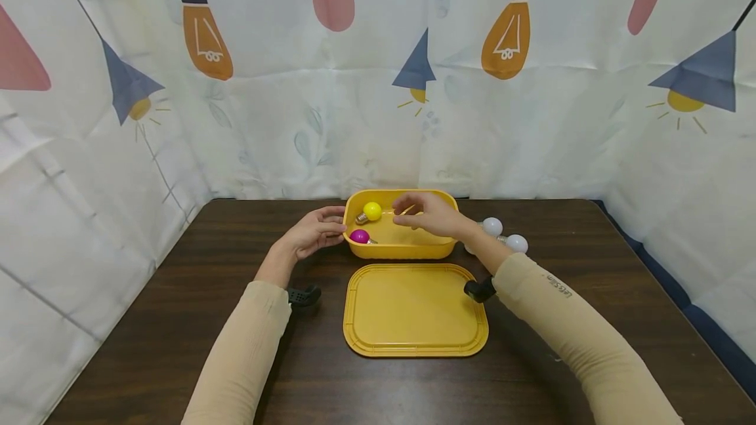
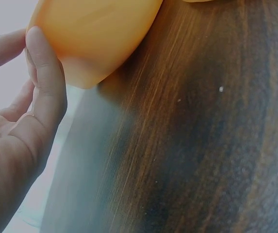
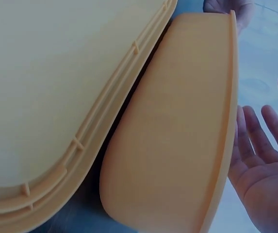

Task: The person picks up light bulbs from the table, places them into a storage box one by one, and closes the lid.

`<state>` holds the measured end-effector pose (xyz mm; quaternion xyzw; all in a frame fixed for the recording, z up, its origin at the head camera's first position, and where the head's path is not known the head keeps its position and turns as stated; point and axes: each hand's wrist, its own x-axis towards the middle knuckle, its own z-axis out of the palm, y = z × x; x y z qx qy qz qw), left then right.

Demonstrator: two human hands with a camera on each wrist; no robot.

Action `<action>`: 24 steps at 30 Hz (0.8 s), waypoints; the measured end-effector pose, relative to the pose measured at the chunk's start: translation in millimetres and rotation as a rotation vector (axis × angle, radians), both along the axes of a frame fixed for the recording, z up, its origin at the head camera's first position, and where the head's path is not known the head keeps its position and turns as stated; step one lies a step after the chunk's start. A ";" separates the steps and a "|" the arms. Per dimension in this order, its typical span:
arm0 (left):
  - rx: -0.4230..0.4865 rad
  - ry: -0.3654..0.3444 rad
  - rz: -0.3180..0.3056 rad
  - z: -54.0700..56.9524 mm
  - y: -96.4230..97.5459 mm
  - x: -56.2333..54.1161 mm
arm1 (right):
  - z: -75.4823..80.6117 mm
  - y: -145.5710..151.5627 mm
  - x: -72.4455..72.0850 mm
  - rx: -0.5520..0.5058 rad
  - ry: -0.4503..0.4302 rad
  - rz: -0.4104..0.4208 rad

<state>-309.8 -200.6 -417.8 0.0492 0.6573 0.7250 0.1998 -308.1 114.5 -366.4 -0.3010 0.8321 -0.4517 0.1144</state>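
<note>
A yellow plastic box (image 1: 407, 252) stands near the back of the table. Inside it on the left lie a yellow light bulb (image 1: 372, 211) and a magenta light bulb (image 1: 359, 236). My left hand (image 1: 317, 229) holds the box's left rim with thumb and fingertips, as the left wrist view shows too. Over the box's right half hovers my right hand (image 1: 434, 214), fingers loosely bent and nothing between them; its palm (image 3: 269, 194) shows beyond the rim in the right wrist view. White light bulbs (image 1: 516, 243) lie right of the box, partly hidden by my right forearm.
A yellow lid (image 1: 416, 313) lies flat on the dark wooden table (image 1: 236, 241), in front of the box. Behind the table hangs a white curtain (image 1: 366, 117) printed with lamps. Each wrist wears a black strap (image 1: 304, 295).
</note>
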 end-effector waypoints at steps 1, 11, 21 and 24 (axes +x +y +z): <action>-0.002 0.002 -0.001 0.0 0.0 0.0 | 0.8 1.2 0.3 -0.004 -0.001 -0.001; 0.012 0.002 -0.001 2.0 0.9 0.6 | 7.6 15.6 4.1 -0.035 -0.002 -0.016; 0.011 0.001 -0.007 3.3 0.6 2.4 | 6.2 30.6 4.7 -0.082 0.004 -0.018; 0.008 0.005 -0.013 2.9 1.0 3.0 | 6.9 33.0 6.8 -0.089 -0.004 -0.025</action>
